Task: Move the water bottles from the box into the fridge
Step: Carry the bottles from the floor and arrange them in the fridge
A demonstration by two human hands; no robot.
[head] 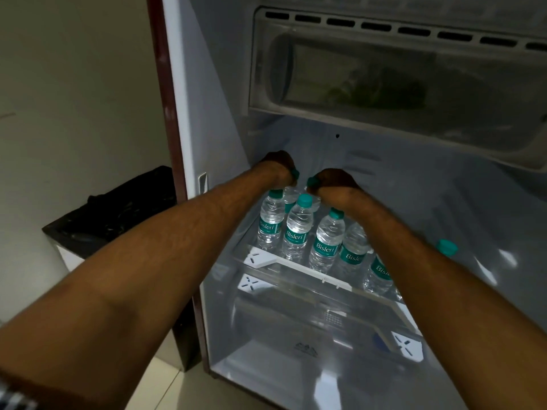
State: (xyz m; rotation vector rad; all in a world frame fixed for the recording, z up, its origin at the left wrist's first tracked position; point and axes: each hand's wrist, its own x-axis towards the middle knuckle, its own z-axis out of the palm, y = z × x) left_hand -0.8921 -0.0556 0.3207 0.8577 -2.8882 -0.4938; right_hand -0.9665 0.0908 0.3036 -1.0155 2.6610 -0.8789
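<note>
Both arms reach deep into the open fridge. My left hand grips a water bottle near its teal cap at the back of the glass shelf. My right hand grips a second bottle, whose teal cap pokes out of the fist. Both bottle bodies are mostly hidden behind the hands. Several clear Bisleri water bottles with teal caps stand upright in rows on the shelf in front of the hands. Another teal cap shows right of my right forearm. The box is out of view.
A frosted freezer compartment hangs above the shelf. The fridge's left wall runs close to my left arm. A lower shelf sits under the glass one. A black-lined bin stands on the floor left of the fridge.
</note>
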